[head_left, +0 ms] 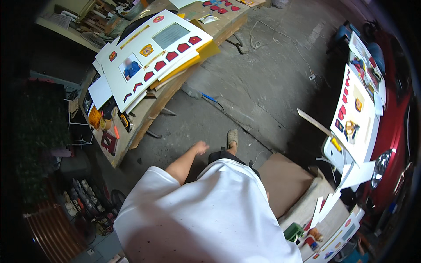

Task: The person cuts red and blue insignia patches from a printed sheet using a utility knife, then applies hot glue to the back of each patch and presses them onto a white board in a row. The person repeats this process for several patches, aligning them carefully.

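My left hand (201,148) hangs beside my body over the concrete floor, its fingers loosely curled and nothing visible in them. My right hand is out of sight. Nearest on the left, a wooden worktable (142,127) bears a large white board (131,48) with a photo of a person in blue, a grey panel, round and shield-shaped emblems and a row of red pieces. Yellow sheets (193,61) stick out beneath that board. On the table's near end lie a roll of tape (105,124), an orange-handled tool (116,131) and a dark red plaque (108,143).
At the right, a second white board (355,109) with red pieces rests on a white table (332,153), beside a red car (390,171). Brown cardboard (285,179) lies low to my right. A cable (274,30) and a blue-handled tool (209,97) lie on the floor.
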